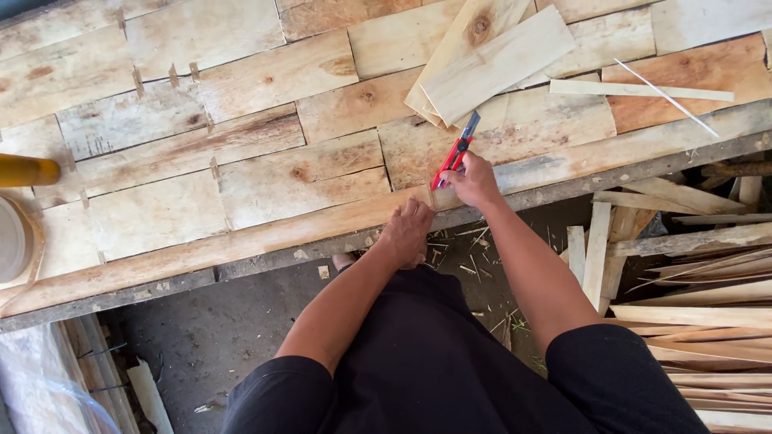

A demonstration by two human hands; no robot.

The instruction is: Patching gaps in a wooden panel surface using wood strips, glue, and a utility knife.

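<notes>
Right hand [473, 180]: it is closed around a red knife [454, 153], blade end pointing up and away over the table.
Left hand [408, 233]: fingers curled on the front edge of the wooden table [241, 161], just beside the right hand; whether it pinches something, I cannot tell.
Knife: above the table edge, near loose boards [490, 60].
Floor on the right: a pile of wooden strips [708, 321].
Far left: a yellow handle [28, 170].

A red utility knife [454, 153] with a blue-grey blade end lies over pale, knotty tan wood planks [265, 177]. The person's clothing [418, 362] is black. A yellow handle [28, 170] shows at left.
</notes>
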